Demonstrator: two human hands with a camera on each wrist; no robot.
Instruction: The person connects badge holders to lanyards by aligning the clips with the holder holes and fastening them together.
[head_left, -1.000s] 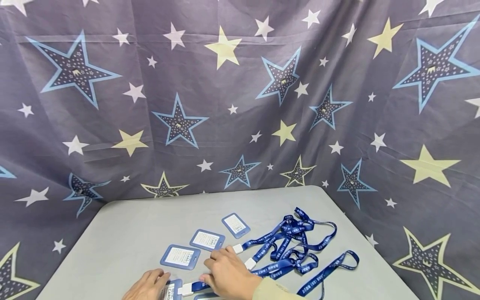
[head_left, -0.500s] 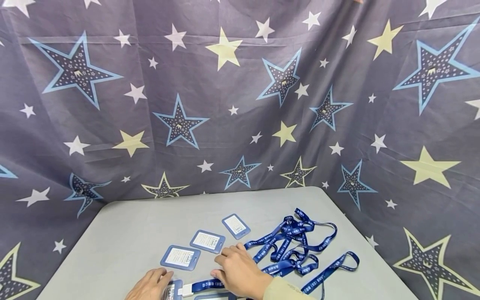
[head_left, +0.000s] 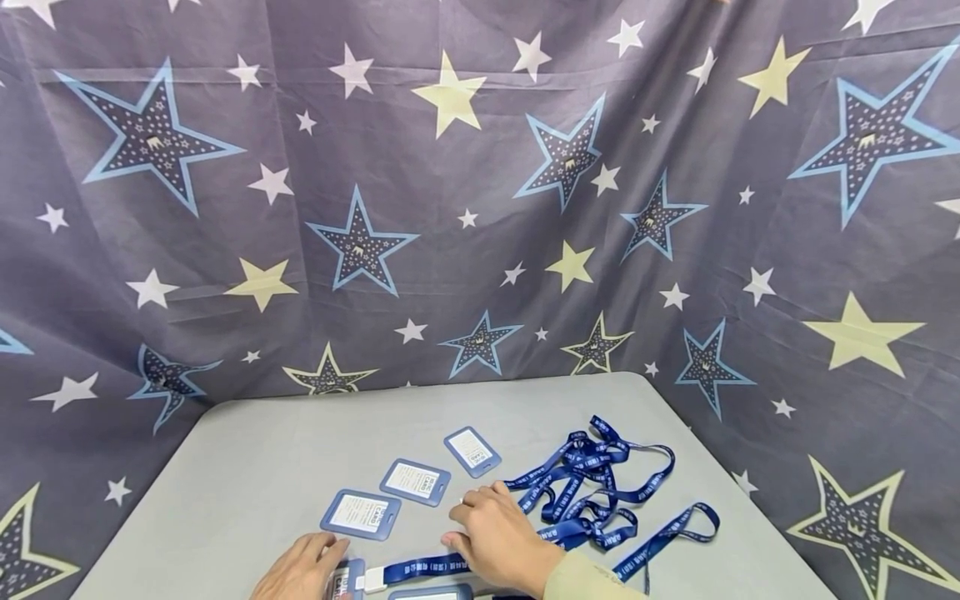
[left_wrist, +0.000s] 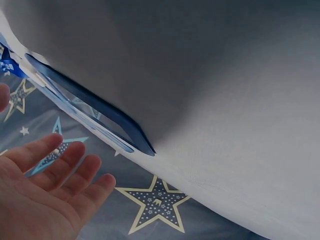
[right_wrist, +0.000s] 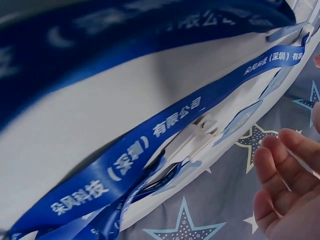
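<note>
One near card holder (head_left: pixel 351 575) lies on the grey counter (head_left: pixel 187 500) beside the left grip (head_left: pixel 296 571), whose relaxed fingers seem to close round nothing; whether they touch it I can't tell, but a nudge could skew it. Three other card holders (head_left: pixel 360 514) slant away beyond. A white clip (head_left: pixel 372 578) meets the near card holder, its strap (head_left: pixel 423 570) running under the right grip (head_left: pixel 495 533), loosely parted, apparently unladen; a tug might drag both. Farther right, tangled lanyards (head_left: pixel 596 458) could snag if pulled.
</note>
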